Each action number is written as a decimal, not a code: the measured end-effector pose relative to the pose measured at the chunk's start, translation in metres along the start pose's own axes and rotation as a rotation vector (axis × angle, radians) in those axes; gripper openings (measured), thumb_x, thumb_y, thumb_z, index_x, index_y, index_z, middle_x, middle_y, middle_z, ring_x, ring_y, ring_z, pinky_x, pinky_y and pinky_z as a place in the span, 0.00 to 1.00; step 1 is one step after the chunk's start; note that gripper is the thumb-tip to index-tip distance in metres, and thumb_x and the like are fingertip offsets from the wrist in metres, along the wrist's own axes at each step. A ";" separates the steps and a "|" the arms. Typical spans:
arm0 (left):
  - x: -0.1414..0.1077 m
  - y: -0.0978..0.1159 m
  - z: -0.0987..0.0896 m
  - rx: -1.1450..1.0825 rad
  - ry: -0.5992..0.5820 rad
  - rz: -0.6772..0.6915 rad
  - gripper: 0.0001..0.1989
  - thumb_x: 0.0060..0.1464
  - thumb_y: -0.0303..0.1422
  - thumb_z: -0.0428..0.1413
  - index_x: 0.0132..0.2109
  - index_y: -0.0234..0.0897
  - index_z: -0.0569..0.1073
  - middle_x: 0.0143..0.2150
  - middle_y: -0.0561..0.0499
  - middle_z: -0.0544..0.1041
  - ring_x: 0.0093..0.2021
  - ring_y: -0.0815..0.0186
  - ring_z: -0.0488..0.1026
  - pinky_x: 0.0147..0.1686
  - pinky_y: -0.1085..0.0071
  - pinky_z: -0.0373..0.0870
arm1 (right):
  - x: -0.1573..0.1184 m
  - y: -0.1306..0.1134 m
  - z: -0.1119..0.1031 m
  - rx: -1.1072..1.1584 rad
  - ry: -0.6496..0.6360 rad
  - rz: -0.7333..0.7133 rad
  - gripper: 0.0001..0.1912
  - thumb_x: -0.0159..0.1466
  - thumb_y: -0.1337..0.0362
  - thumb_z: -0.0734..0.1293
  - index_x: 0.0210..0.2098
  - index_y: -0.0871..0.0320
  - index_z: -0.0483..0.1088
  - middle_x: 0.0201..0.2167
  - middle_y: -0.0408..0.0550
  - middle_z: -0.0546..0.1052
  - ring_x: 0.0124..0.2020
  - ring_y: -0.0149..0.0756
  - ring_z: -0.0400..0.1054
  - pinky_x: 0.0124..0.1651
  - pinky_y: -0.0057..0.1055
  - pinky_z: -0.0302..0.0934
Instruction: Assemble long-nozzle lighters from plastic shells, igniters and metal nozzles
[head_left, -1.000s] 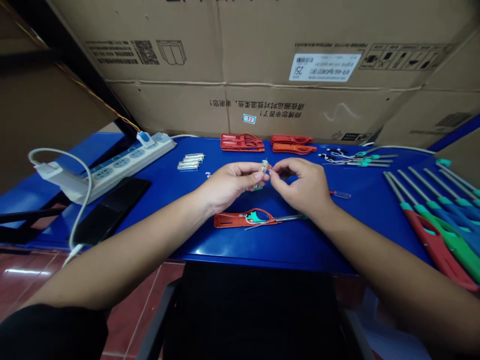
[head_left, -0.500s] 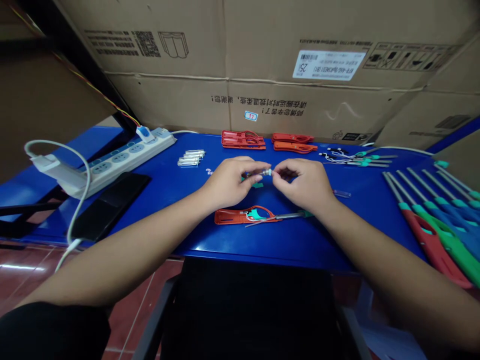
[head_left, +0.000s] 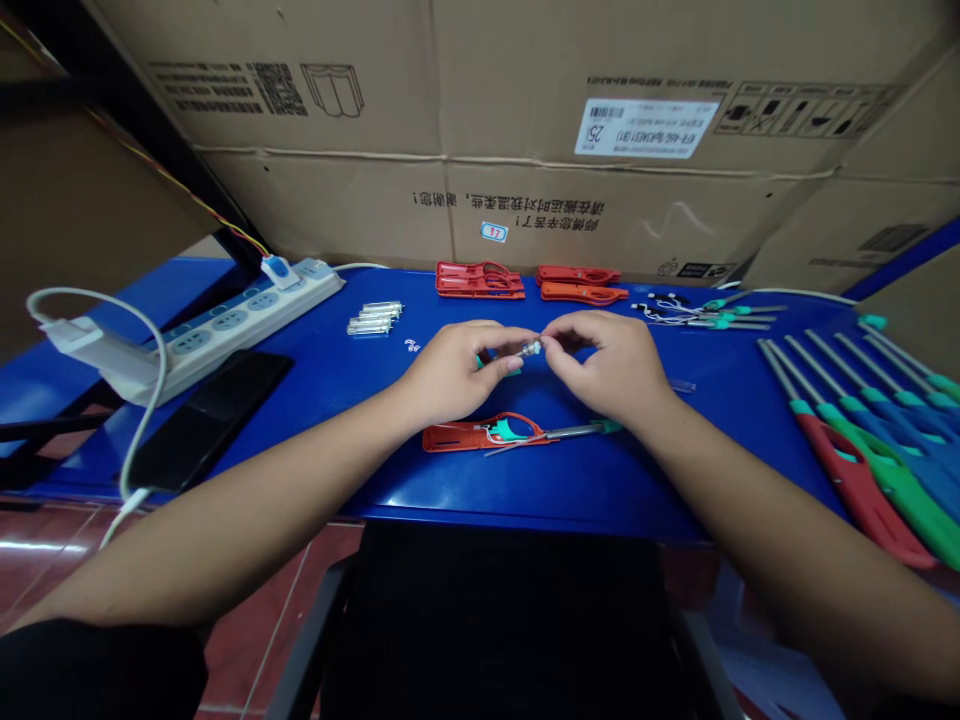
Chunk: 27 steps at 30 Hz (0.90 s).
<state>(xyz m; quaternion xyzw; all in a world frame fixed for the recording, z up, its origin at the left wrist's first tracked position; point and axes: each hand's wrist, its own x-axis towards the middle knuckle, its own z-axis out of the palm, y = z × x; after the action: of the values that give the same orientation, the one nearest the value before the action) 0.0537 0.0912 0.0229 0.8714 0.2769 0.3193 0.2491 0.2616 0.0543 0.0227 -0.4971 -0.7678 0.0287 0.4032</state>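
Note:
My left hand (head_left: 457,370) is closed around a lighter fuel tank, whose metal valve end (head_left: 531,348) pokes out past the thumb and forefinger. Pinched fingertips of my right hand (head_left: 604,360) meet that end; whatever lies between them is too small to make out. Below both hands lies an open orange lighter shell (head_left: 457,438), with a green trigger (head_left: 510,430), white wires and a metal tube (head_left: 574,432) laid in it. Part of a green piece (head_left: 513,366) shows under my left hand. Several clear fuel tanks (head_left: 375,318) lie to the left.
Orange and red shell halves (head_left: 480,280) lie along the cardboard box (head_left: 337,200). Wired metal tubes (head_left: 731,320) and several assembled lighters (head_left: 862,480) are on the right. At left are a power strip (head_left: 247,320) and a black phone (head_left: 210,415) on the blue table (head_left: 510,500).
My hands stay together around the fuel tank, with my right fingertips shifted slightly at its valve end. The whole view has moved a little; the items on the table keep their places.

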 end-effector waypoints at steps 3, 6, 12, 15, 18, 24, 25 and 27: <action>-0.001 -0.001 -0.001 0.106 0.036 0.053 0.14 0.61 0.29 0.56 0.53 0.39 0.79 0.45 0.47 0.81 0.45 0.62 0.76 0.48 0.64 0.71 | 0.001 0.002 -0.005 -0.032 0.006 -0.052 0.05 0.64 0.65 0.66 0.34 0.55 0.74 0.31 0.46 0.80 0.32 0.38 0.73 0.39 0.35 0.66; -0.002 -0.001 -0.001 0.214 0.050 0.120 0.14 0.62 0.28 0.55 0.53 0.38 0.78 0.44 0.47 0.80 0.44 0.62 0.75 0.47 0.63 0.71 | 0.001 0.003 -0.008 -0.032 -0.006 -0.081 0.05 0.65 0.64 0.65 0.35 0.54 0.73 0.31 0.46 0.79 0.33 0.38 0.72 0.38 0.35 0.65; -0.003 -0.001 -0.001 0.218 0.047 0.138 0.14 0.62 0.27 0.55 0.52 0.38 0.79 0.43 0.47 0.80 0.44 0.61 0.75 0.47 0.64 0.71 | 0.001 0.001 -0.011 0.034 -0.085 -0.165 0.05 0.66 0.65 0.64 0.35 0.55 0.71 0.33 0.46 0.78 0.33 0.37 0.71 0.40 0.35 0.64; -0.003 0.000 -0.001 0.206 0.059 0.126 0.13 0.61 0.27 0.55 0.51 0.38 0.79 0.44 0.47 0.80 0.45 0.61 0.75 0.47 0.64 0.71 | 0.000 -0.001 -0.012 0.035 -0.097 -0.164 0.05 0.66 0.65 0.63 0.34 0.54 0.71 0.33 0.46 0.78 0.33 0.37 0.71 0.41 0.36 0.64; -0.005 0.003 0.001 0.213 0.093 0.117 0.14 0.60 0.24 0.54 0.49 0.39 0.80 0.43 0.48 0.80 0.44 0.62 0.75 0.48 0.64 0.71 | -0.001 -0.004 -0.011 0.092 -0.082 -0.157 0.05 0.66 0.65 0.64 0.33 0.55 0.70 0.32 0.45 0.78 0.33 0.37 0.71 0.40 0.35 0.64; -0.012 0.009 0.005 0.254 0.173 0.118 0.15 0.60 0.23 0.52 0.47 0.41 0.81 0.41 0.50 0.81 0.39 0.64 0.74 0.43 0.66 0.69 | -0.005 -0.014 -0.009 0.224 -0.040 -0.121 0.05 0.65 0.67 0.65 0.32 0.56 0.72 0.30 0.44 0.78 0.32 0.34 0.72 0.37 0.32 0.65; -0.013 0.009 0.006 0.259 0.191 0.128 0.15 0.60 0.23 0.52 0.47 0.40 0.80 0.41 0.50 0.81 0.39 0.64 0.74 0.43 0.66 0.69 | -0.006 -0.016 -0.009 0.234 -0.029 -0.111 0.05 0.65 0.67 0.65 0.32 0.56 0.72 0.31 0.44 0.79 0.31 0.34 0.72 0.37 0.32 0.65; -0.015 0.010 0.008 0.262 0.224 0.146 0.15 0.60 0.23 0.52 0.47 0.39 0.80 0.41 0.49 0.81 0.38 0.64 0.74 0.43 0.65 0.69 | -0.007 -0.019 -0.008 0.248 -0.013 -0.095 0.05 0.64 0.68 0.66 0.32 0.56 0.72 0.30 0.44 0.79 0.31 0.34 0.72 0.37 0.31 0.66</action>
<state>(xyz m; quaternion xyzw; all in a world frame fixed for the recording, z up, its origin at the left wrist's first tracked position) 0.0531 0.0728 0.0173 0.8731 0.2783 0.3928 0.0773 0.2539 0.0366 0.0327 -0.4063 -0.7839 0.1073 0.4571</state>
